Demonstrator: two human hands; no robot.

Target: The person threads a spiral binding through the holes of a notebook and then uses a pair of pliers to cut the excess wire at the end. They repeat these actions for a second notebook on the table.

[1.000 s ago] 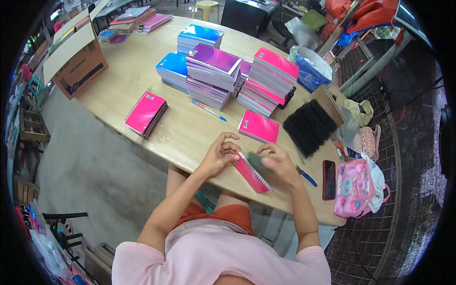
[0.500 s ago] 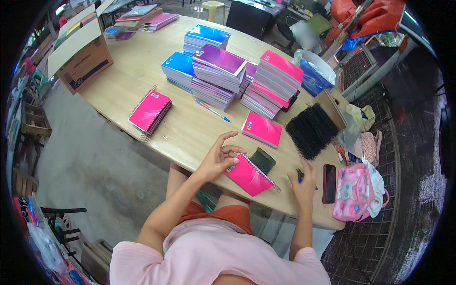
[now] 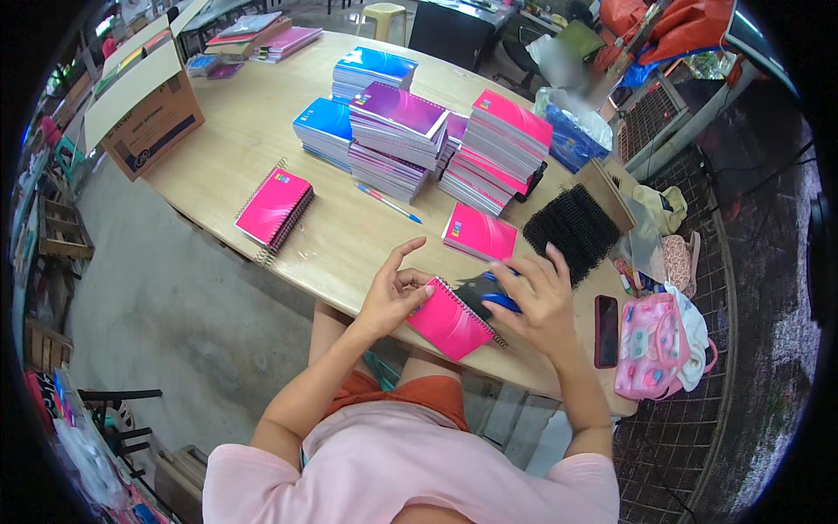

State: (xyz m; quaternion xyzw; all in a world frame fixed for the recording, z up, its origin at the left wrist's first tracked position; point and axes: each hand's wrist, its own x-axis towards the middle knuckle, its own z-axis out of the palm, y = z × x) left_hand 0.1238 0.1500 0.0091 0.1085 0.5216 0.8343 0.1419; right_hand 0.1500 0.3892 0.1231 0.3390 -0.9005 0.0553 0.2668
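Observation:
My left hand point(image 3: 391, 297) pinches the upper left edge of a pink spiral notebook point(image 3: 449, 321), which is tilted at the table's near edge. A coil runs along its right side, and the coil's loose end sticks out at the lower corner. My right hand point(image 3: 548, 301) is closed around blue-handled pliers point(image 3: 502, 302), just right of that coil. The fingers partly cover the tool, and its jaws are hard to make out against a dark green object behind the notebook. A pink notebook without a visible coil point(image 3: 478, 231) lies just beyond my hands.
Stacks of pink point(image 3: 506, 131), purple point(image 3: 397, 109) and blue notebooks point(image 3: 323, 127) stand farther back, near a pen point(image 3: 388, 203). Coiled pink notebooks point(image 3: 275, 205) lie left. Black coils point(image 3: 572, 231), a phone point(image 3: 606, 332) and a pink bag point(image 3: 650, 345) are right. A cardboard box point(image 3: 153, 122) stands far left.
My right hand has picked up the blue-handled pliers from the table and moved them up and left to the notebook's coil. My left hand still holds the notebook, nearly in place.

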